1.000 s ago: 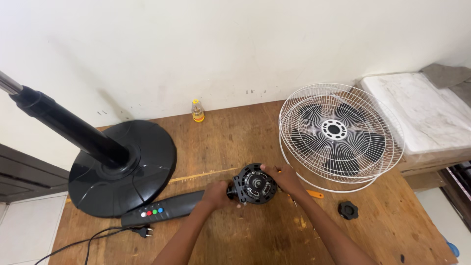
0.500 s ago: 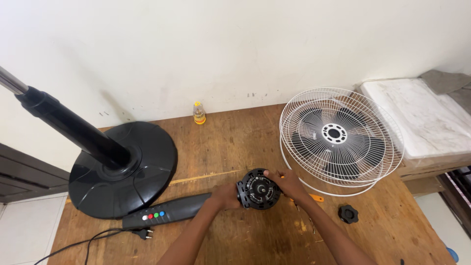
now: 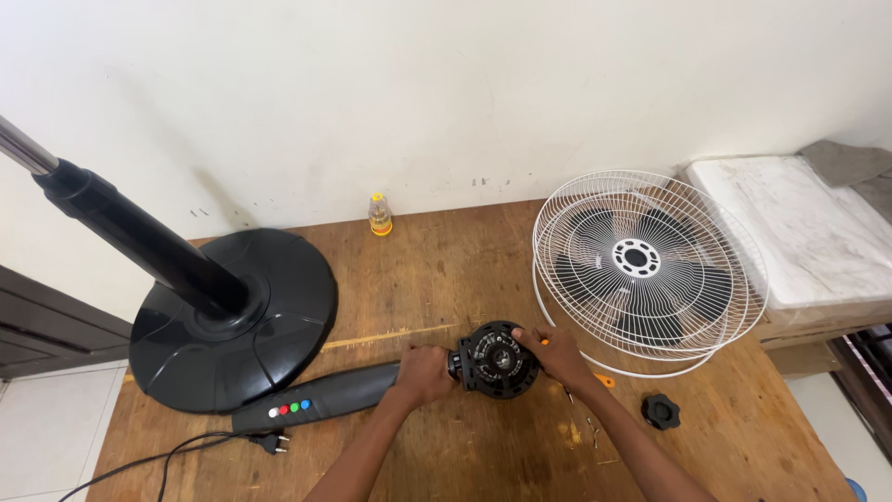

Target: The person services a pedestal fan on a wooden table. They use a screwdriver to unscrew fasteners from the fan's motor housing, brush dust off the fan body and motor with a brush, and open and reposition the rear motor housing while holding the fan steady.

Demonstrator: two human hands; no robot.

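Observation:
A black fan motor housing lies on the wooden table, joined to a long black control neck with coloured buttons. My left hand grips the neck just behind the motor. My right hand holds the motor's right side, fingers on its rim. An orange-handled tool lies just right of that hand, partly hidden by it.
A round black fan base with its slanted pole sits at left. White wire grilles with a dark blade lie at right. Also present: a small yellow bottle, black knob, plug and cord, small screws, and a white slab.
The motor and both hands sit slightly further right and lower in view; my grip on the motor and neck stays the same.

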